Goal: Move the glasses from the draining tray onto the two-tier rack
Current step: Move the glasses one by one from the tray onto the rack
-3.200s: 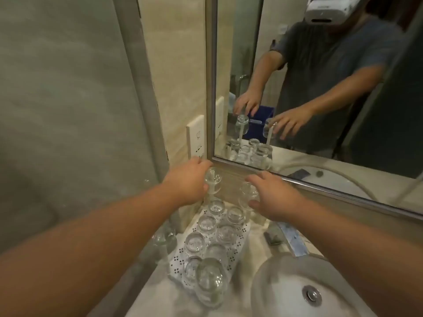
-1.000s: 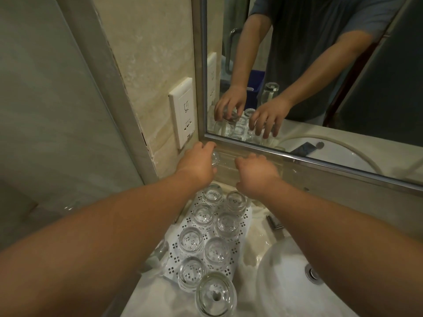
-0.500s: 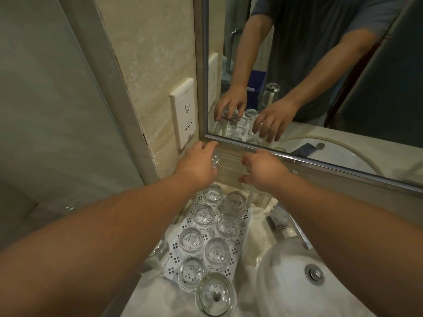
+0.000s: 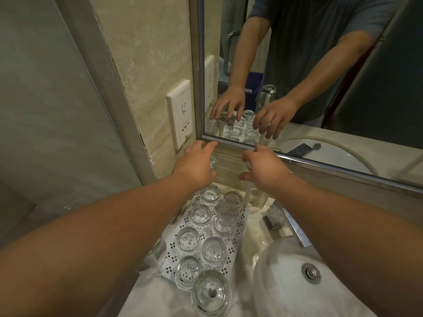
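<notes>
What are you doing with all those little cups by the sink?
A person is sorting small glasses beside the sink. The left hand grips one glass held up near the mirror. The right hand reaches out beside it; whether it holds anything is hard to tell. Seven glasses stand upside down on the dotted draining tray, and a bigger glass stands in front.
</notes>
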